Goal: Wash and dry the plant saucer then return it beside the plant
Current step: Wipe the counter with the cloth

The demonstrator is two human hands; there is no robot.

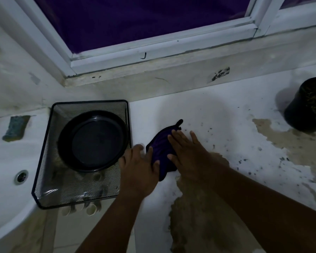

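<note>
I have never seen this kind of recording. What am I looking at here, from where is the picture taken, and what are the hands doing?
There is no machine here. A person wears a camera on the head, so the single picture looks forward and down at their own two bare arms. The left hand and the right hand both lie with straight fingers on a dark purple cloth spread on the white counter; neither hand grips it. To the left, a black saucer sits in a mesh tray set over the sink. A black plant pot stands at the far right, and a sponge lies at the far left. Brown stains mark the counter.
</note>
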